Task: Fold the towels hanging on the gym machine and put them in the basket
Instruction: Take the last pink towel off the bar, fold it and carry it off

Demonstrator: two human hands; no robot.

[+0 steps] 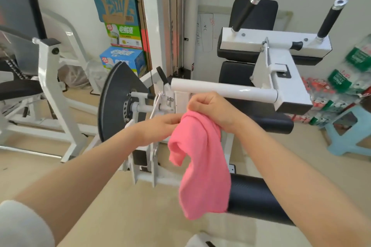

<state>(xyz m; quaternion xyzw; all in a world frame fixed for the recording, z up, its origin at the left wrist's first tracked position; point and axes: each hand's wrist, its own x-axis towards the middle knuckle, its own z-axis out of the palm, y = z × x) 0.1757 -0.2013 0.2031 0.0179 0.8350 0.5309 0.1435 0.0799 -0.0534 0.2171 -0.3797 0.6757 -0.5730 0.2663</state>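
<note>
- While it hangs in the air in front of the gym machine (230, 90), the pink towel (202, 166) is held up by both hands.
- The top edge of the towel is pinched by the right hand (210, 108), whose fingers (198, 104) are curled tight into a fist around the cloth.
- The towel's left edge is met by the left hand (160, 126), just below the right hand; its fingertips are hidden behind the cloth, so it cannot be told whether they pinch it or only touch it.
- Most of the towel is seen drooping down below the two hands, with one corner folded over on the left side.
- The towel looks soft and fuzzy, and it is bunched and wrinkled, not flat.
- The machine is made of smooth white metal tubes and square bars, with a shiny round white bar just behind the hands.
- A round black roller pad (259, 198) is seen low down, partly behind the towel.
- A flat black half-round plate (114, 104) is fixed on the machine's left side.
- Two black handles (329, 19) are seen sticking up at the top.
- A light blue plastic stool (349, 134) is stood on the floor at the right.
- Coloured cardboard boxes (120, 31) are stacked by the wall.
</note>
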